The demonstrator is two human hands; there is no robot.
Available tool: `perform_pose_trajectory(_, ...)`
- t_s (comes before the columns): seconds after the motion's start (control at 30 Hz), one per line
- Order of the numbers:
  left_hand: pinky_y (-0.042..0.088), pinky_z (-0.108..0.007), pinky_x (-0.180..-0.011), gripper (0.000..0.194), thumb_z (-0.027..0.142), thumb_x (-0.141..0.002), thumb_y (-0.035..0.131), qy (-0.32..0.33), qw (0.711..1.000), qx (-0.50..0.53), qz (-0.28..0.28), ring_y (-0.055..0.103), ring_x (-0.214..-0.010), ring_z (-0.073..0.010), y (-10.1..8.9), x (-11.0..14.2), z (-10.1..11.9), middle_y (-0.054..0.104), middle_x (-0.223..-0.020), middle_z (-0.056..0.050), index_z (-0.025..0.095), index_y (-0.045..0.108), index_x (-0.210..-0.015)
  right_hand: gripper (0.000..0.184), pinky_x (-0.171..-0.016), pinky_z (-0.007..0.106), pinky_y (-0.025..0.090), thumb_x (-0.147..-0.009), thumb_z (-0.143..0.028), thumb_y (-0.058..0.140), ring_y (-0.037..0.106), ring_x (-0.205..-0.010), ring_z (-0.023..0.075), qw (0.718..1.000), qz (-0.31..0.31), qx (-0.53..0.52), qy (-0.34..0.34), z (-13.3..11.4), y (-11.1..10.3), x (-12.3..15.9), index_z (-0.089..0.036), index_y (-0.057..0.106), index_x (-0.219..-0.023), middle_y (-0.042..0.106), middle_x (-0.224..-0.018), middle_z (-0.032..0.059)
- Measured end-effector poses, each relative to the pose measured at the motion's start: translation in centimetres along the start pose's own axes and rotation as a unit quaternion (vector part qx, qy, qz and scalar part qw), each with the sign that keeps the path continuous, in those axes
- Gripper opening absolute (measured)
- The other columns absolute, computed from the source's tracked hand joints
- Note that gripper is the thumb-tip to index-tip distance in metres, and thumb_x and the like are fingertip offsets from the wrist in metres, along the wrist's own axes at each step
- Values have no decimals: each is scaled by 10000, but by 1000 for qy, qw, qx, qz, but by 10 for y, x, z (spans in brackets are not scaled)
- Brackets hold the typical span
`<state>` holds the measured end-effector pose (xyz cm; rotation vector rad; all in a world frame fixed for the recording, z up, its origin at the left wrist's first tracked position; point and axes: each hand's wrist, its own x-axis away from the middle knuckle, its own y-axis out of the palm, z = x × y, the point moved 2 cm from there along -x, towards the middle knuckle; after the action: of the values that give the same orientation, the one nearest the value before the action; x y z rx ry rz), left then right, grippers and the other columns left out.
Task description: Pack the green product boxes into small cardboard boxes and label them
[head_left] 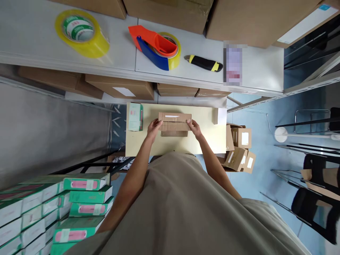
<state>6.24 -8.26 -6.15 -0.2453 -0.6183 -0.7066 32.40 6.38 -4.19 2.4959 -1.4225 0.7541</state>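
Between my two hands is a small brown cardboard box (175, 126) with a white label strip and a seam along its middle, over the pale yellow table (204, 141). My left hand (154, 128) grips its left end, thumb on the top face. At the right end, my right hand (195, 128) holds it the same way. One open-looking flap shows along the near side, partly in shadow. To the left on the table stands a green and white product box (135, 117). A white block or stack (220, 116) lies at the table's right end.
A grey shelf (119, 53) above the table bears a yellow tape roll (92, 42), an orange and blue tape dispenser (154, 47) and a utility knife (204, 63). Stacked green boxes (87, 195) stand lower left. Taped cartons (235, 157) and black chairs (309, 209) are at right.
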Motion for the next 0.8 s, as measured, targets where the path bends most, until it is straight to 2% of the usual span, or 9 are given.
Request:
perform_pose_trajectory(0.1,566,-457,-1181,618,494,-760,951,33,999,7,-24,726,-1346,-313,6,-7,0,800,-1356,-162,186,742,-1253,846,-1110,450,623,-833,-780,825,721,-1324,327,1000,22,-16,15,-6,-1,-4,-183,743,-1427,766,-1474,166)
perform_pose_trajectory(0.2,573,-451,-1169,578,491,-765,927,71,997,-1,-23,742,-1315,-316,0,-3,-5,804,-1354,-166,184,754,-1223,821,-1114,431,625,-842,-775,834,722,-1331,316,1000,23,-15,14,-7,2,5,-198,750,-1421,783,-1454,142)
perform_pose_trajectory(0.37,592,-496,-1155,584,535,-768,923,57,997,-39,-28,755,-1295,-346,-33,15,-21,811,-1347,-170,192,750,-1207,764,-1066,406,643,-891,-765,796,738,-1311,313,1000,-2,-11,0,8,21,27,-194,754,-1398,793,-1438,141)
perform_pose_trajectory(0.53,622,-536,-1130,686,619,-771,914,65,995,-64,-42,767,-1283,-360,-60,27,-27,788,-1391,-203,189,716,-1267,715,-958,425,686,-962,-695,745,775,-1240,322,997,16,80,16,16,39,39,-161,710,-1436,768,-1465,205)
perform_pose_trajectory(0.6,631,-547,-1124,712,642,-784,895,88,992,-78,-41,777,-1269,-356,-63,28,-25,775,-1394,-211,190,698,-1297,720,-995,481,684,-954,-631,790,763,-1283,361,989,55,136,-5,7,41,45,-141,685,-1470,726,-1512,256)
perform_pose_trajectory(0.67,645,-565,-1105,732,667,-782,884,110,990,-86,-34,781,-1261,-364,-65,26,-21,766,-1385,-213,199,690,-1311,660,-1089,535,658,-977,-534,790,758,-1325,383,959,108,256,-60,-13,41,52,-139,678,-1494,697,-1544,275)
perform_pose_trajectory(0.73,623,-595,-1143,722,709,-781,854,149,984,-95,-27,767,-1293,-388,-65,22,-8,769,-1369,-200,216,714,-1290,551,-1175,557,621,-1020,-395,729,736,-1392,389,925,112,340,-131,-41,44,57,-148,685,-1510,687,-1570,253)
perform_pose_trajectory(0.8,592,-618,-1186,647,736,-816,808,220,969,-114,-10,751,-1320,-404,-62,18,17,780,-1347,-184,235,758,-1223,468,-1171,540,630,-1074,-335,643,753,-1366,362,897,101,376,-211,-81,50,59,-177,695,-1512,734,-1512,212)
